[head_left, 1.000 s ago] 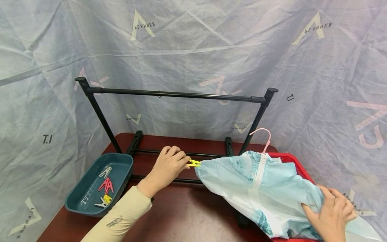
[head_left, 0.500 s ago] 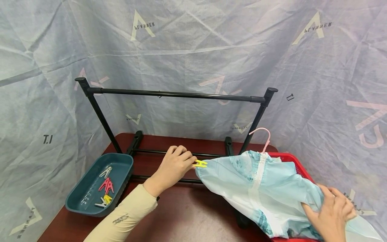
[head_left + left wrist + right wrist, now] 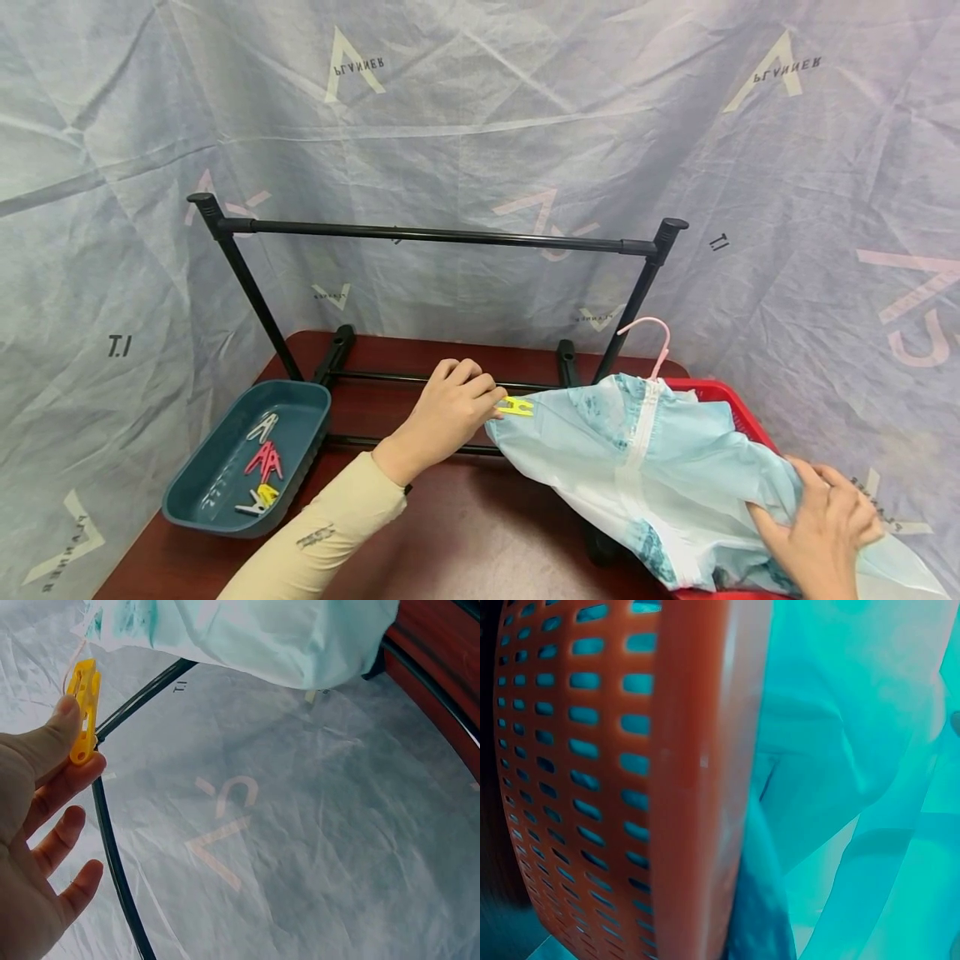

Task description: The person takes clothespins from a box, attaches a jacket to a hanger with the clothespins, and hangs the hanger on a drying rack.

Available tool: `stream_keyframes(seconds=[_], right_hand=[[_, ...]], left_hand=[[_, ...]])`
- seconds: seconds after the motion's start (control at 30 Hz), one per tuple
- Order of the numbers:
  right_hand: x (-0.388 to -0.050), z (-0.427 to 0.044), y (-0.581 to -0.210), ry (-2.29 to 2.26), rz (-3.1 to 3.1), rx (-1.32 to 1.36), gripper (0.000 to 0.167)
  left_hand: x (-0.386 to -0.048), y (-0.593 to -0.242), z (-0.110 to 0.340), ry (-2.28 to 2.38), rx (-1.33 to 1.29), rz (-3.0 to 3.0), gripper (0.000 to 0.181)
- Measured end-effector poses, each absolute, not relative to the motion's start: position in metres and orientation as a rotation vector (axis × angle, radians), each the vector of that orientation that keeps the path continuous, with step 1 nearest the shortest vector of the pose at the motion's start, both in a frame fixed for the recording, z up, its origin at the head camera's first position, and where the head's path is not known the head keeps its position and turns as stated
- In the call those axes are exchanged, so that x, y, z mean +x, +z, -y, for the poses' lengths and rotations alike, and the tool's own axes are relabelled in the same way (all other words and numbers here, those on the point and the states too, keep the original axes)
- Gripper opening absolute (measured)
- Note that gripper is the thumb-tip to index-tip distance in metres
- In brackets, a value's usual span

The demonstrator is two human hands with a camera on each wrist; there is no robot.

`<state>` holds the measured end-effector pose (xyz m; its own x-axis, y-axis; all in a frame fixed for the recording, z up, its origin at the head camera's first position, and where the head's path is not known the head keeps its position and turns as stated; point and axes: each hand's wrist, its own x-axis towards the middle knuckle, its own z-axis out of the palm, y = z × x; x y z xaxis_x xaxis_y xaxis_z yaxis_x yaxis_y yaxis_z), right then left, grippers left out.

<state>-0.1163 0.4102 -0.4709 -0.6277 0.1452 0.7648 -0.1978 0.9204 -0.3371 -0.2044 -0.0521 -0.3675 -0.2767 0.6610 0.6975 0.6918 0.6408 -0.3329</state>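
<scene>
My left hand pinches a yellow clothespin between thumb and index finger. In the head view the clothespin overlaps the left sleeve end of a light blue and white zip jacket; whether it clips the cloth cannot be told. The left wrist view shows the clothespin held upright below the jacket's pale cloth, other fingers spread. A pink hanger sticks up from the jacket's collar. At the jacket's far side, my right hand holds the fabric between thumb and fingers; its fingers are out of sight in the right wrist view.
Under the jacket stands a red basket with slotted walls. A black clothes rack spans the back of the dark red table. To the left, a teal tray holds several white, pink and yellow clothespins.
My left hand has moved steadily right with the yellow clothespin, from the sleeve's tip to overlapping it. My right hand and the jacket have stayed in place.
</scene>
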Motion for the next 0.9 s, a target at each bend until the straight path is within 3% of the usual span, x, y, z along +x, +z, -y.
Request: stream_keyframes(seconds=[0.27,0.9], right_hand=[[-0.116,-0.409,-0.469,0.525,2.233,-0.004,0.096],[-0.119,-0.411,-0.473,0.462,2.147,0.037,0.088]], left_hand=[[-0.205,-0.367,0.042,-0.049,-1.08,1.978,0.02],[-0.207,-0.366,0.018,-0.029,-1.083,1.988,0.019]])
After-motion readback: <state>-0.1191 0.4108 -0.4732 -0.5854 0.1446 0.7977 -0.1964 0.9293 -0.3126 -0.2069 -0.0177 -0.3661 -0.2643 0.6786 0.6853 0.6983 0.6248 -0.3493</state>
